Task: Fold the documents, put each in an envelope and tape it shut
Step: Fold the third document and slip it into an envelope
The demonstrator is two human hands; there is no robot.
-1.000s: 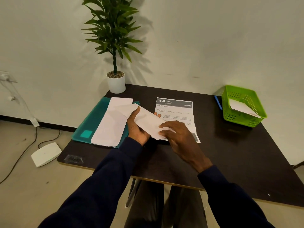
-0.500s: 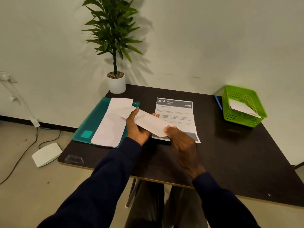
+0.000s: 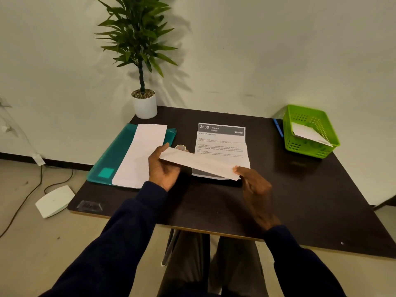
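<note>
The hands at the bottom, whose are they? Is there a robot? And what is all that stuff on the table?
There is no robot, just a person. A camera worn on their head looks down, so you see their own two arms in dark sleeves. The left hand grips one end of a long white paper envelope, and the right hand pinches the other end. They hold it above the dark brown table.

Behind it lies a printed white sheet headed 2666. To the left is a teal plastic folder with a blank white sheet on top. At the back stands a green plant in a white pot. On the right sits a bright green plastic basket with white paper inside, and a blue pen lies beside it.
</note>
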